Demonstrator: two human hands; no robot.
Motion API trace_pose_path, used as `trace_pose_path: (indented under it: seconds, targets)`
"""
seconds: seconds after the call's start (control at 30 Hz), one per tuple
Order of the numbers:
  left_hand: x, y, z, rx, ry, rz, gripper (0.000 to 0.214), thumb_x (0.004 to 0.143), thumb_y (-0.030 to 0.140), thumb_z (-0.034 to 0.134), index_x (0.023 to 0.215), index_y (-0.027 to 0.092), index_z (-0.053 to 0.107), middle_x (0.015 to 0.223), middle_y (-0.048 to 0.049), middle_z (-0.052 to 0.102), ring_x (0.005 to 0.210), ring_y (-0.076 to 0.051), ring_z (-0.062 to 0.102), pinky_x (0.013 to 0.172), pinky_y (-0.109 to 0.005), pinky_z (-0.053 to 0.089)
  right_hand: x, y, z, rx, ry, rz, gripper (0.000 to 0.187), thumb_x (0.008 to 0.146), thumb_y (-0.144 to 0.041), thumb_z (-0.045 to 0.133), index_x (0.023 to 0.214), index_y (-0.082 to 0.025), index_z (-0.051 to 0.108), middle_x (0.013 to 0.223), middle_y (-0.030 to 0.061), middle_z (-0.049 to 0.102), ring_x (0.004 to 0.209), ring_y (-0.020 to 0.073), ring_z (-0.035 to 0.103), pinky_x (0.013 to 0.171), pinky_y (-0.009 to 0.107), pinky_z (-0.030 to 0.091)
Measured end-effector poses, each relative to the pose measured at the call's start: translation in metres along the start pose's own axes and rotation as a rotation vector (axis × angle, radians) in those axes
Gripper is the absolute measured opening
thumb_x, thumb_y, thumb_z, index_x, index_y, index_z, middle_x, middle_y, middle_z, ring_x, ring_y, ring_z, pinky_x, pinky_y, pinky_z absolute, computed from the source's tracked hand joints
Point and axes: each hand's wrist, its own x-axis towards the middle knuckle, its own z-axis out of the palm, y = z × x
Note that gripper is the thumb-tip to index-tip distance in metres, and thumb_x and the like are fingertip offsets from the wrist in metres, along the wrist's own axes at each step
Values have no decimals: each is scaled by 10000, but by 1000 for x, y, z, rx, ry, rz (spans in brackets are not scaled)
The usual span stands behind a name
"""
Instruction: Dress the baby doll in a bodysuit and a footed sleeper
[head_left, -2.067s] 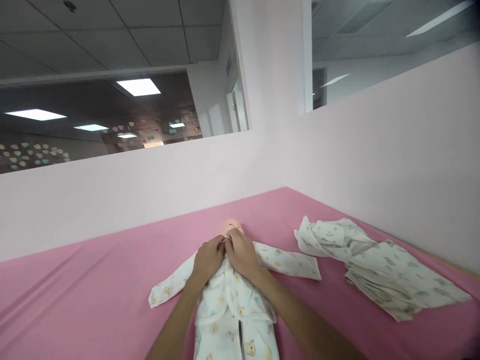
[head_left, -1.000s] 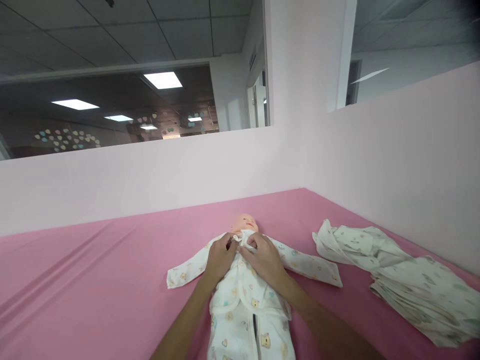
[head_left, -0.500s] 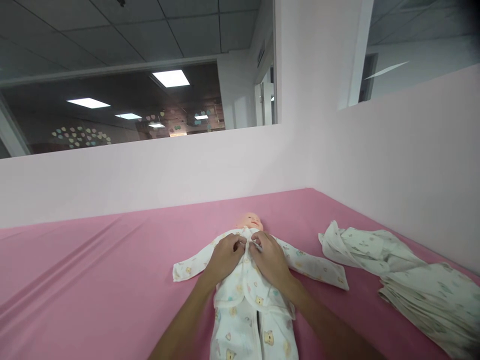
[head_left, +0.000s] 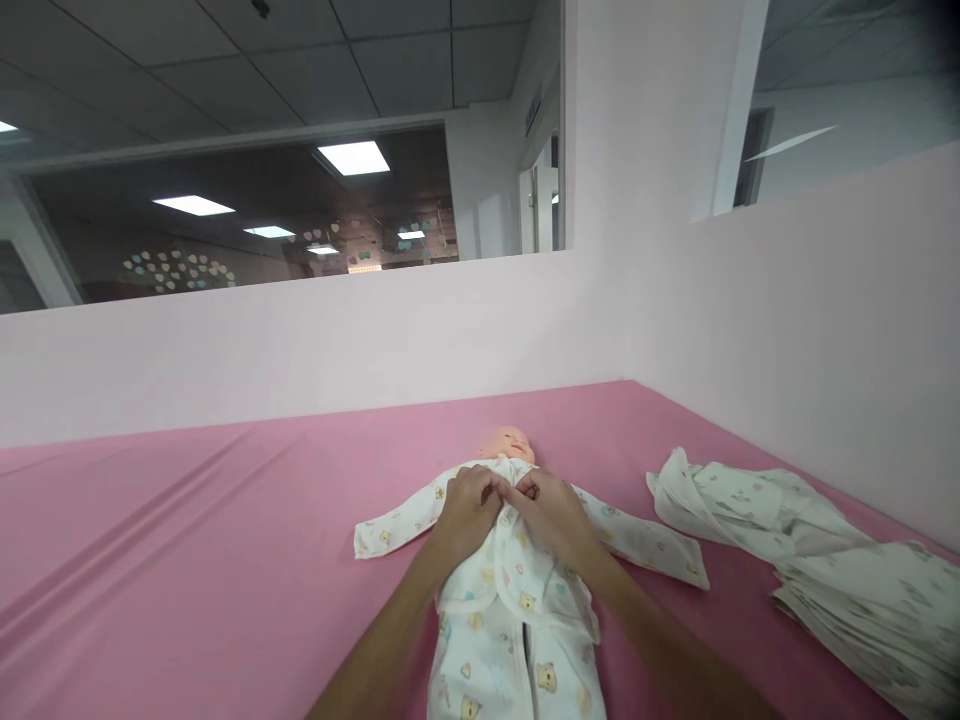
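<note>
A baby doll (head_left: 510,441) lies on its back, dressed in a white long-sleeved baby shirt (head_left: 517,575) printed with bears. Below the shirt, matching printed bottoms (head_left: 480,670) show a dark slit down the front. At the upper chest, my left hand (head_left: 471,508) pinches at the shirt's front opening. My right hand (head_left: 551,512) pinches right beside it, fingertips nearly meeting the left ones. The small piece between the fingertips is hidden, but both hands are on the shirt front. The sleeves spread out to either side.
A pink sheet (head_left: 225,560) covers the surface, with wrinkles at the left. To the right lies a crumpled and partly folded white printed cloth (head_left: 780,510). A white wall (head_left: 337,340) with windows rises behind, and another wall stands along the right.
My hands have drawn closer together at the shirt's chest, so the fingertips now nearly meet. The view has shifted slightly, moving everything a little to the right.
</note>
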Motion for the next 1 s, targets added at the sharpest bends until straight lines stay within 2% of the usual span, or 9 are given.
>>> trace_pose_path:
  seconds: [0.13,0.23,0.43,0.57,0.67,0.83,1.0]
  targets:
    - [-3,-1,-2,-53,-44,-2,299,839,152,394,909,238,672,1009,-17,653,1037,-192,542,913,-324,414,1,0,-1,-101,-13,-12,170,770,-267,523,617,-194,519,662,-17,601,651,133,505,592,245,309]
    - [-4,-1,0,-40,4,-50,282,822,147,407,939,225,651,963,-22,650,991,-194,560,891,-331,429,5,-2,-3,-152,-48,-15,113,749,-214,506,639,-192,514,661,-21,586,643,124,490,582,240,287]
    - [-4,-7,5,36,49,-46,237,838,180,424,948,216,630,954,-26,645,981,-204,544,871,-345,430,12,-8,-3,-439,-78,-98,177,737,-156,476,582,-192,398,607,-12,506,568,117,414,532,268,215]
    - [-4,-11,5,71,41,-24,247,833,222,472,1013,221,641,920,-25,632,951,-201,540,859,-333,435,10,-10,1,-565,-78,-97,172,795,-185,467,628,-192,426,659,15,536,608,133,464,551,278,221]
    - [-4,-12,2,85,6,6,272,842,257,487,1056,245,653,923,-21,627,956,-199,541,858,-322,430,6,-7,1,-427,-68,-69,195,806,-208,444,618,-198,392,628,-9,503,601,131,437,554,274,228]
    - [-5,-10,-2,106,-11,52,181,868,303,487,912,231,647,917,-17,626,927,-189,536,830,-312,415,2,3,-2,84,-155,-76,167,821,-256,406,662,-205,404,608,-58,369,595,113,371,557,236,292]
    - [-7,-6,0,163,25,77,198,896,256,426,759,197,556,844,-17,602,871,-184,520,810,-330,394,3,9,-5,206,-214,-85,194,855,-337,401,750,-199,488,641,-60,374,601,115,361,557,239,305]
